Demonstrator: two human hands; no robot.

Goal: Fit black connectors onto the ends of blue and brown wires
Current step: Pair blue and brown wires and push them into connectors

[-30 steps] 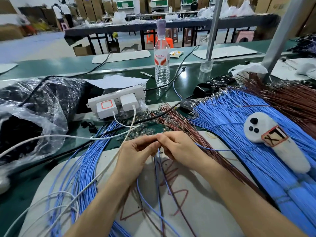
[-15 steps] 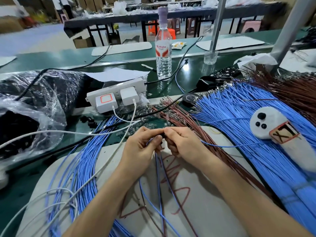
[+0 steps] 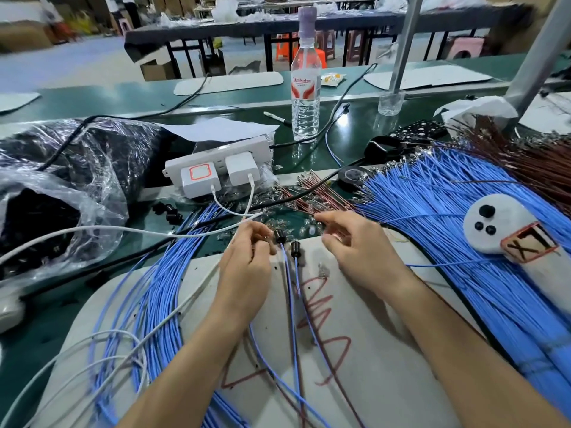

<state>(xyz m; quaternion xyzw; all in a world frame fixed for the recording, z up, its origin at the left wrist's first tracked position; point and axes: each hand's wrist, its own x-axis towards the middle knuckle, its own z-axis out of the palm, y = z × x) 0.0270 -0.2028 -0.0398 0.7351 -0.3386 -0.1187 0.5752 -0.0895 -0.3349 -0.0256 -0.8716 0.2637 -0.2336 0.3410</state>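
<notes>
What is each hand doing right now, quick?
Left hand: fingers curled, pinching a black connector on a blue wire.
Right hand: open, fingers loosely curled and blurred, holding nothing visible.

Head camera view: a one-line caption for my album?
Left hand and right hand flank small black plastic connectors on thin blue wires.

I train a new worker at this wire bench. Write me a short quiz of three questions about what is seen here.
1. True or false: two small black plastic connectors sit on the ends of thin blue wires between the left hand and the right hand.
2. Which colour is the large fanned bundle of insulated wires beside the right hand? A green, B blue, C yellow.
3. How many round black pieces stand on the white foam block?
Key: 1 true; 2 B; 3 three.
</notes>
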